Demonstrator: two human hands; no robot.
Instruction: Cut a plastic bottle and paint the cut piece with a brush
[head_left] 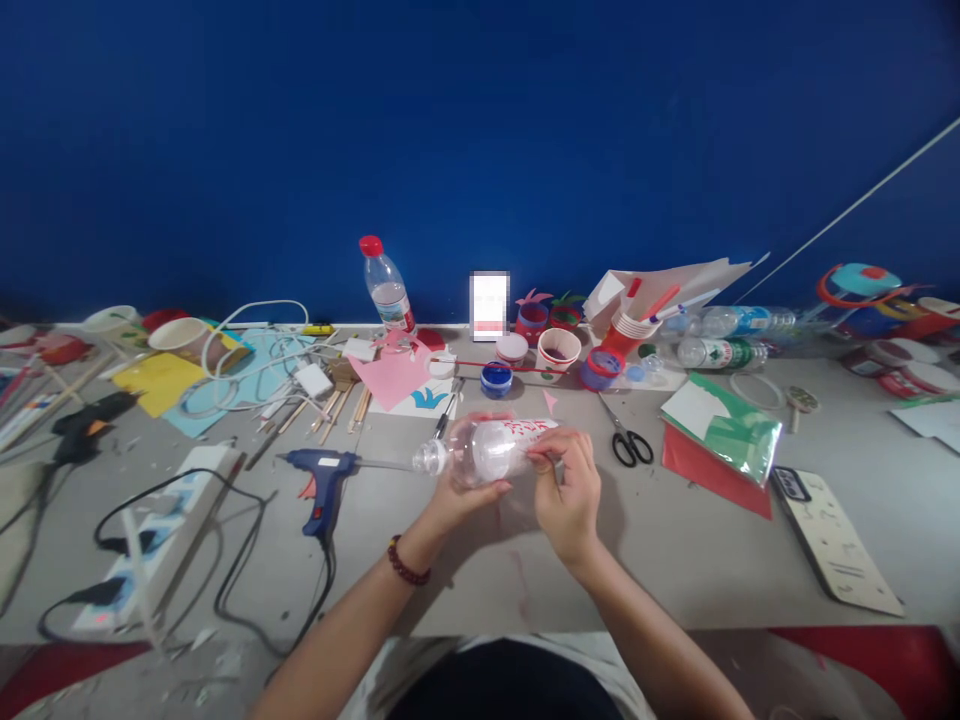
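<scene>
A clear plastic bottle (pixel 480 450) lies sideways above the table, its open neck pointing left. My left hand (pixel 459 492) is wrapped round it from below, with the thumb along the near side. A label (pixel 525 432) with red print covers part of the bottle's right end. At that end my right hand (pixel 571 490) pinches thumb and fingers together against the label's edge; the bit between the fingertips is too small to make out fully. Left of the bottle lies a blue hot glue gun (pixel 324 480), and black-handled scissors (pixel 630 445) lie to the right.
A red-capped bottle (pixel 386 290) stands at the back by the blue wall. Paint pots such as the blue one (pixel 496 379) and paper cups (pixel 559 350) line the rear. A white power strip (pixel 161 540) with trailing cables occupies the left. Green paper (pixel 724 425) and a phone (pixel 836 540) lie right.
</scene>
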